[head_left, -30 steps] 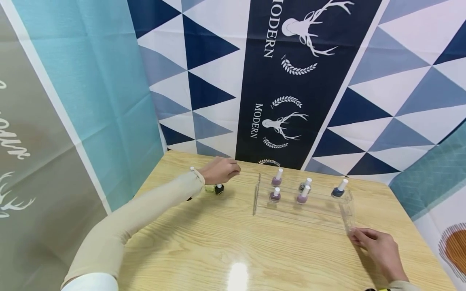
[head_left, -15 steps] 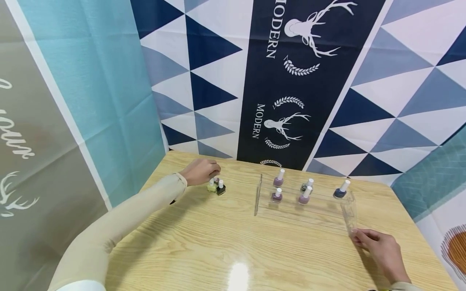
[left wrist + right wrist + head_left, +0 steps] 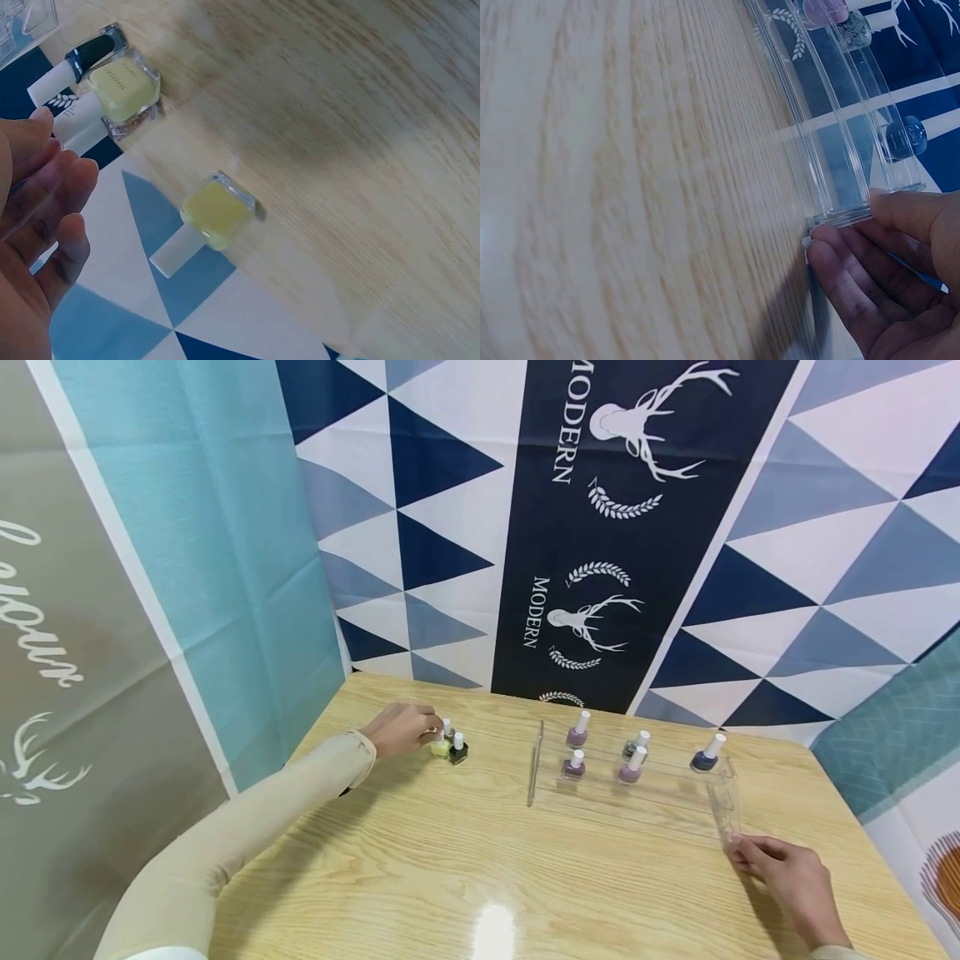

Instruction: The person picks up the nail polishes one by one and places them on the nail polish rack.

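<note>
My left hand (image 3: 405, 729) is at a small group of nail polish bottles on the left of the table. Its thumb and fingertips pinch the white cap of a yellow nail polish bottle (image 3: 124, 86). A black nail polish bottle (image 3: 458, 752) stands right beside it, and a glittery bottle (image 3: 135, 126) is partly hidden behind. Another yellow bottle (image 3: 217, 214) stands apart in the left wrist view. On the right, my right hand (image 3: 791, 877) grips the front corner of a clear stepped rack (image 3: 840, 217), thumb on one face of the end panel and fingers on the other.
Several bottles stand on the rack's steps: mauve (image 3: 577, 735), plum (image 3: 573, 767), pinkish purple (image 3: 630, 772), glittery grey (image 3: 636, 747) and dark blue (image 3: 705, 760). A patterned cloth (image 3: 450, 543) hangs behind the wooden table (image 3: 420, 877).
My left hand has moved left, then down to the yellow bottle's cap, uncovering the black bottle. My right hand keeps its grip on the rack. The head view has shifted slightly.
</note>
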The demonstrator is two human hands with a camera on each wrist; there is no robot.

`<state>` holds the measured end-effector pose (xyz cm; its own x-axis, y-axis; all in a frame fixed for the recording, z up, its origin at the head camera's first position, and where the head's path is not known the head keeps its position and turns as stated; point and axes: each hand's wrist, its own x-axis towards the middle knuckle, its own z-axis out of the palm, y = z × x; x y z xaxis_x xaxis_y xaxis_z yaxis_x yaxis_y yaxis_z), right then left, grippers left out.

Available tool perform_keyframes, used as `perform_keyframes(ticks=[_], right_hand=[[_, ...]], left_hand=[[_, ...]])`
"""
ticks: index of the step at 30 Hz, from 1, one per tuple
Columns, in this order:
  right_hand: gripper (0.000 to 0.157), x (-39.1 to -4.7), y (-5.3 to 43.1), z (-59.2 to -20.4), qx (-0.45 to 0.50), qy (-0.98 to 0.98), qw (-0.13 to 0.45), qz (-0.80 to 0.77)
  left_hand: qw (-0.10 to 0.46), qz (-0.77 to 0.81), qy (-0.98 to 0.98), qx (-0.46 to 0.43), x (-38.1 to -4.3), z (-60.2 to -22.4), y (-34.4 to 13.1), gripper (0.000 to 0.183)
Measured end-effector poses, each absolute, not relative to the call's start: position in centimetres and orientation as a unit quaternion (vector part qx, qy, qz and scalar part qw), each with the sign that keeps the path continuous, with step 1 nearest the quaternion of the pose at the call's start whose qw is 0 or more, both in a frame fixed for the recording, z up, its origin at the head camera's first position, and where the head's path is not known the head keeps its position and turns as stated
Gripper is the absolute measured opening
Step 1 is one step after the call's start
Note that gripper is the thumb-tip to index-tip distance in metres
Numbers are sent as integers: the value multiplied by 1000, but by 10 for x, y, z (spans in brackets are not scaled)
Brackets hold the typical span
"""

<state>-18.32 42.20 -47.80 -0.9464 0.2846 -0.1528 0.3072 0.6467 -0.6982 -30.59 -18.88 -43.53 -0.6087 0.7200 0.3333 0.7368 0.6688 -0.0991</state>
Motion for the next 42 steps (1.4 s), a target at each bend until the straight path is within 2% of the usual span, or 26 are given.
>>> perform_keyframes(ticks=[7,16,42], right_hand=[[63,-183,424,-478,172,913,18,-369],[62,-183,422,-480,166,912,13,-376],[63,-181,424,-479,162,902,12,-399]], left_hand=[[179,-30,-898,-400,-307,-439,-186,5],[157,-21,-906,-393,-307,-443,-183,6],[152,-10,-906,-395,-305,-437,-186,15]])
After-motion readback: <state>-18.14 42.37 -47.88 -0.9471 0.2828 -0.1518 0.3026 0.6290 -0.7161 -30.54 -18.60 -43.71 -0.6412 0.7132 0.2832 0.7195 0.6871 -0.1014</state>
